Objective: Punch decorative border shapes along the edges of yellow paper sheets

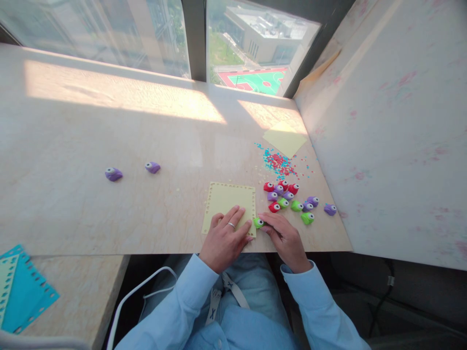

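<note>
Two hands work at the near edge of the table [109, 121]. The left hand [224, 238] lies flat, fingers spread, on a yellow punched sheet [228, 199]. The right hand [284, 238] pinches a green craft punch [259, 222] at that sheet's lower right corner. Just beyond sits a cluster of punches [288, 197] in red, purple and green, then scattered confetti [279, 163], then a second yellow sheet [285, 138].
</note>
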A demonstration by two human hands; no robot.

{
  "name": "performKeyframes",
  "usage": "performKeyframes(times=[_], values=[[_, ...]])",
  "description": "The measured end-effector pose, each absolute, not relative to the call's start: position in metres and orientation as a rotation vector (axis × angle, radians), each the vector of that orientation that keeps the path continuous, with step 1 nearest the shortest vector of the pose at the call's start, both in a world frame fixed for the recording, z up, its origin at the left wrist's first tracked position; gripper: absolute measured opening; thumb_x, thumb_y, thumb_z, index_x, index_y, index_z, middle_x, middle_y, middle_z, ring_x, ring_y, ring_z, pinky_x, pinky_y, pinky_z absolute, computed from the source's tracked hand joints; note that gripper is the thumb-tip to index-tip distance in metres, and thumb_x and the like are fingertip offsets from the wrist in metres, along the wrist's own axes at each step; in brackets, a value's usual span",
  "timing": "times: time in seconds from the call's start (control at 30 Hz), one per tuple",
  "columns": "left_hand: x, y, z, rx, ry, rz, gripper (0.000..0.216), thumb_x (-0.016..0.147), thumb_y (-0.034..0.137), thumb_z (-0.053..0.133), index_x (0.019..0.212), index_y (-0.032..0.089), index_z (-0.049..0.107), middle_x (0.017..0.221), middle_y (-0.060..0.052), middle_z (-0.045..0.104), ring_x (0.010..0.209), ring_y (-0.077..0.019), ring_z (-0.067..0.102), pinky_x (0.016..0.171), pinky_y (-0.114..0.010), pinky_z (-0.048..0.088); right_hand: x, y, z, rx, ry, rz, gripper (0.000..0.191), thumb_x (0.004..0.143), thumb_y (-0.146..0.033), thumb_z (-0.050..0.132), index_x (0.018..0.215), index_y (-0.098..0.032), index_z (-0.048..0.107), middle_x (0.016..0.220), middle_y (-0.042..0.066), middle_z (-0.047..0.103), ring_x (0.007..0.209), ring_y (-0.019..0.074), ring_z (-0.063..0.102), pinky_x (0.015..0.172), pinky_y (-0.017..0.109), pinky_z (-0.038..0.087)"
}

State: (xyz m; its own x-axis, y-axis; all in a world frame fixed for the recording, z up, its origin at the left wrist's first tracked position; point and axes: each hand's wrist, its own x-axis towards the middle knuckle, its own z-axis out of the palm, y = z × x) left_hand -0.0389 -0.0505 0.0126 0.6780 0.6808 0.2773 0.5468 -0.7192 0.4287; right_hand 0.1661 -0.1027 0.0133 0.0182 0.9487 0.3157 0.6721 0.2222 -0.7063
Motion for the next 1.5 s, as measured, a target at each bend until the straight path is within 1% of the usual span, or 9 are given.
performKeyframes(times=[0.23,0.5,0.67,0.83,1.0,1.27,1.5], values=[[-0.041,-0.052,0.014,2.571,0.921,0.639,0.028,0.094,0.032,0.056,0.119,0.023,0.065,0.135,-0.013,0.061,0.133,-0.0291,0.049,0.097,-0.044,0.038,0.161,-0.103,0.018,-1.584,-1.728,0.393,0.024,0.091,-0.027,0.063,0.114,-0.028,0.071,0.106,0.007,0.073,0.102,0.0238,0.067,0.093,0.043,0.055],[-0.041,-0.053,0.014,2.539,0.942,0.597,0.032,0.096,0.032,0.050,0.123,0.021,0.062,0.137,-0.012,0.060,0.134,-0.0295,0.047,0.099,-0.046,0.036,0.152,-0.110,0.020,-1.577,-1.745,0.364,0.026,0.091,-0.021,0.062,0.116,-0.026,0.069,0.108,0.008,0.069,0.102,0.0224,0.065,0.091,0.039,0.055],[-0.043,-0.053,0.014,2.517,0.915,0.609,0.030,0.097,0.031,0.049,0.122,0.021,0.062,0.135,-0.010,0.061,0.133,-0.0264,0.048,0.100,-0.043,0.035,0.151,-0.110,0.019,-1.599,-1.702,0.380,0.023,0.092,-0.022,0.061,0.112,-0.026,0.071,0.101,0.007,0.067,0.095,0.0212,0.065,0.085,0.036,0.057],[-0.044,-0.052,0.013,2.498,0.892,0.640,0.029,0.097,0.030,0.049,0.121,0.020,0.062,0.130,-0.009,0.065,0.129,-0.0248,0.052,0.099,-0.041,0.036,0.148,-0.107,0.018,-1.640,-1.644,0.343,0.021,0.091,-0.024,0.062,0.110,-0.026,0.071,0.103,0.008,0.070,0.096,0.0219,0.066,0.089,0.037,0.056],[-0.042,-0.054,0.013,2.491,0.913,0.679,0.026,0.097,0.030,0.049,0.116,0.020,0.064,0.129,-0.008,0.066,0.126,-0.0243,0.054,0.097,-0.041,0.036,0.146,-0.106,0.018,-1.645,-1.621,0.335,0.018,0.091,-0.022,0.062,0.106,-0.024,0.072,0.101,0.008,0.069,0.095,0.0210,0.066,0.087,0.036,0.057],[-0.040,-0.051,0.014,2.458,0.920,0.737,0.021,0.098,0.029,0.050,0.108,0.021,0.067,0.125,-0.007,0.068,0.122,-0.0242,0.056,0.093,-0.042,0.035,0.150,-0.109,0.020,-1.600,-1.652,0.358,0.021,0.088,-0.018,0.066,0.107,-0.025,0.072,0.101,0.007,0.070,0.094,0.0199,0.067,0.085,0.034,0.058],[-0.041,-0.049,0.011,2.431,0.905,0.769,0.017,0.097,0.026,0.052,0.104,0.022,0.067,0.123,-0.005,0.069,0.121,-0.0233,0.057,0.090,-0.041,0.035,0.147,-0.105,0.018,-1.615,-1.636,0.314,0.022,0.089,-0.016,0.064,0.108,-0.024,0.072,0.101,0.008,0.070,0.095,0.0198,0.067,0.086,0.034,0.057]])
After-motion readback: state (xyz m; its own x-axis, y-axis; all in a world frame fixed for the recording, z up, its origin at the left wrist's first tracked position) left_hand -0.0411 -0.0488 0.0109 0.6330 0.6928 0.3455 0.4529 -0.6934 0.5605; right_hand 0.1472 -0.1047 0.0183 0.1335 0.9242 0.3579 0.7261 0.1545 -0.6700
